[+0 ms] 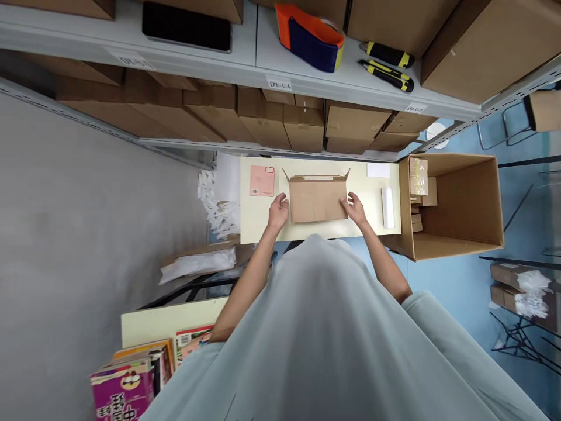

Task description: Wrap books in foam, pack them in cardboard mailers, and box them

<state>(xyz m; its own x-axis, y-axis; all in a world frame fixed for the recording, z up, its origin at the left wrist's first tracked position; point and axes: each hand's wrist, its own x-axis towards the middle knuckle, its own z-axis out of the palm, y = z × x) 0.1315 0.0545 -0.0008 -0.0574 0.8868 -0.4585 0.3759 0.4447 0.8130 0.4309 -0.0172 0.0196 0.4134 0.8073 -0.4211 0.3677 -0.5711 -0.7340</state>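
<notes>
Box (318,200) on the middle of the table (371,202), long axis left to right, 2 small flaps (346,175) splayed at its far corners. Left hand (278,211) stands just beside the left end, fingers loosely curled, empty; right hand (354,209) touches the right end, grip unclear. Bare table separates box from pink card (262,180) at left and white roll (388,207) at right.

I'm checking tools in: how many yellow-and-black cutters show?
2, both on the shelf: the rear cutter, and the front cutter beside it, nearer the shelf's edge. More may be hidden.
</notes>
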